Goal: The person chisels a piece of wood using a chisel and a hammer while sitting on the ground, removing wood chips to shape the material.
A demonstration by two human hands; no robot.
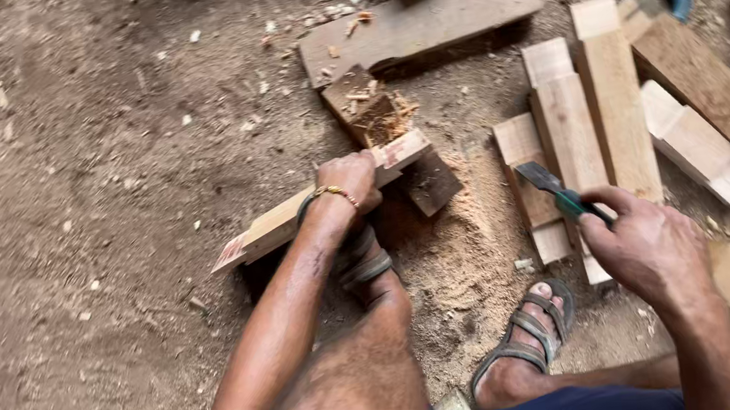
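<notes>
A wooden plank (pixel 317 204) is clamped by the left hand (pixel 350 181) – a green-handled chisel (pixel 558 192) is gripped by the right hand (pixel 646 242), right of the plank.

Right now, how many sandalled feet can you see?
2: one grey strapped sandal sits under the left hand by the pale wooden board; the other rests on sawdust below the right hand.

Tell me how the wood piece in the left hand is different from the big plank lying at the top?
The held wood piece is slimmer and paler; the big plank is wider and greyer. The left hand grips the held piece, tilted up off the ground, while the plank lies flat, untouched. Both are long cut boards with wood chips nearby.
</notes>
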